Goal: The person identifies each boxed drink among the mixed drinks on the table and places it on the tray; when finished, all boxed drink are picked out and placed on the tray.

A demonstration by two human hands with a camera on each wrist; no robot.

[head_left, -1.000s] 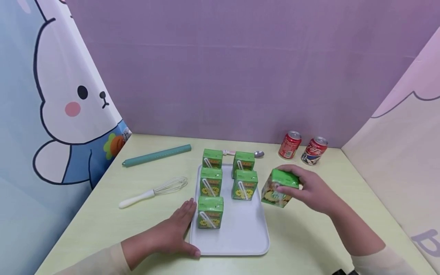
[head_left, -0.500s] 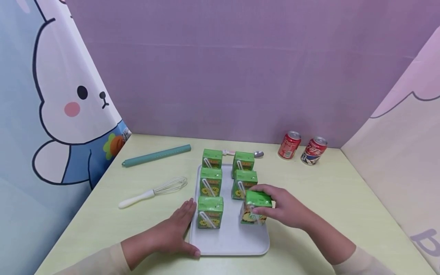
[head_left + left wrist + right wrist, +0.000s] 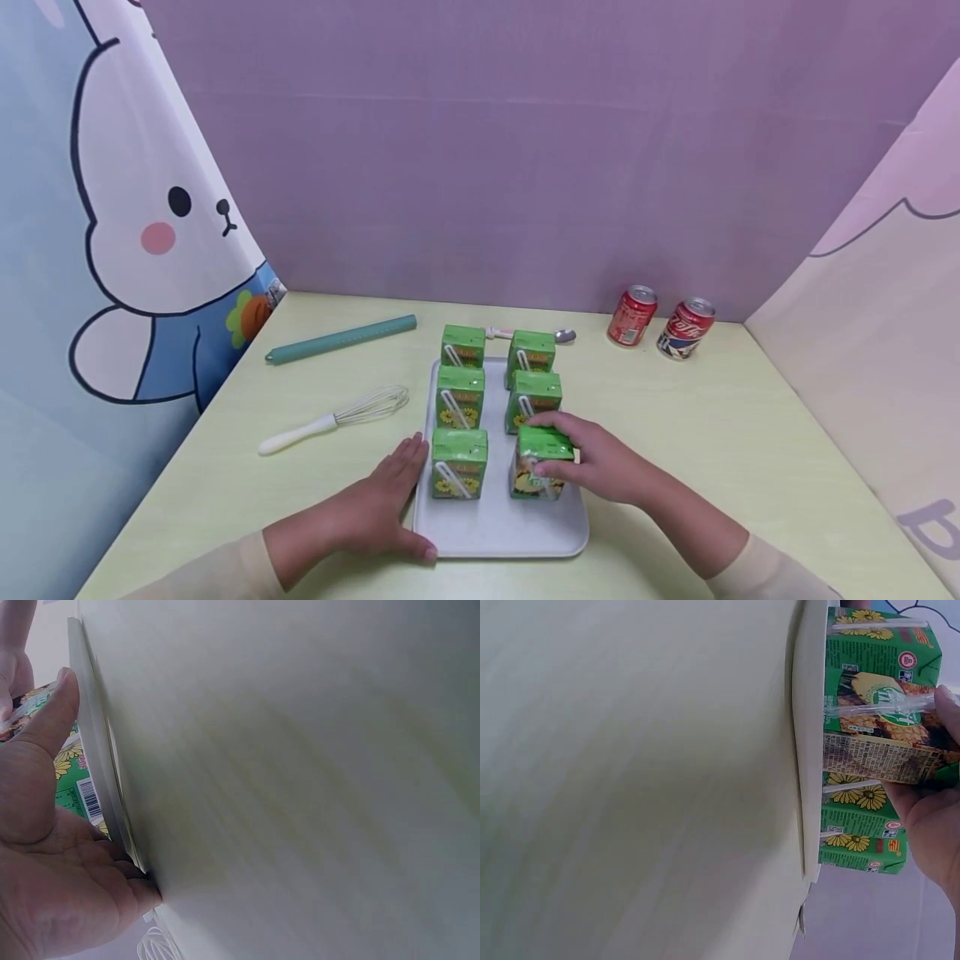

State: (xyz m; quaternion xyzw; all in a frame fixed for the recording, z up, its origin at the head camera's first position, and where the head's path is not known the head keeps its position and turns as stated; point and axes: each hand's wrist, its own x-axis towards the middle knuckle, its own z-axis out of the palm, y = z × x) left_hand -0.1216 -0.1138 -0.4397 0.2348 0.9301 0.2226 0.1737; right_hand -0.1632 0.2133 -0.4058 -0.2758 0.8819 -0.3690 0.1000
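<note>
My right hand [image 3: 603, 462] grips a green juice box [image 3: 546, 467] from above at the front right of the white tray [image 3: 517, 533]. In the right wrist view this juice box [image 3: 885, 705] shows a pineapple picture and a straw, and its base is at the tray surface. My left hand [image 3: 378, 504] rests with spread fingers against the tray's left edge, the thumb at the front corner. Several more green juice boxes stand upright on the tray in two columns, among them the front left one [image 3: 459, 467] and the middle right one [image 3: 531, 396].
Left of the tray lie a whisk [image 3: 337, 418] and a teal stick [image 3: 341, 340]. A spoon [image 3: 564, 337] lies behind the tray, partly hidden by juice boxes. Two red cans, a left one [image 3: 632, 317] and a right one [image 3: 686, 329], stand at the back right.
My right hand has carried the juice box leftward from beside the tray to the front right spot, in line with the boxes behind. My left hand has stayed put.
</note>
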